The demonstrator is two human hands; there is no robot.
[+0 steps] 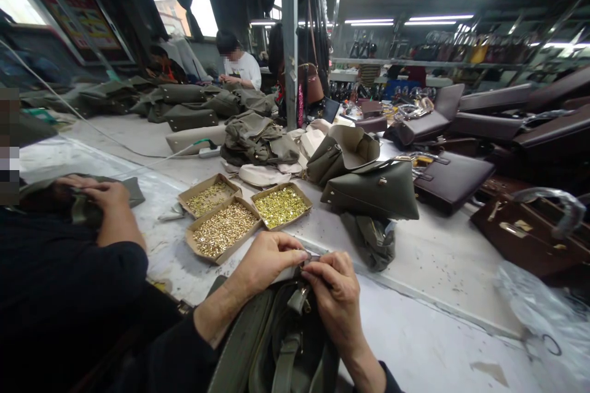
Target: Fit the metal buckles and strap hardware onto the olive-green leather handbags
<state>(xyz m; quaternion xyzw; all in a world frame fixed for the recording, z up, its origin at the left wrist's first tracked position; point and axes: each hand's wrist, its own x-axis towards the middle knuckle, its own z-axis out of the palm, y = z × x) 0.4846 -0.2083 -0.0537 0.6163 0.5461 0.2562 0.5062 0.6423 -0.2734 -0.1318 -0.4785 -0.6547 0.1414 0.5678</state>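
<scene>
Your left hand [271,261] and right hand [335,287] are pinching the upper end of a dark green bag [246,344], directly before you. Right of it, counter [415,338] is extending as open room, clear plastic [544,304] bordering it. Three cardboard trays [238,247] of gold-coloured fittings [225,227] are crowding the space ahead of your left hand. Farthest left, a red poster [76,12] is hanging, writing too blurred to read.

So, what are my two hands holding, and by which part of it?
Your left hand and right hand pinch the bag at its far end; the exact piece pinched is mostly hidden.
</scene>
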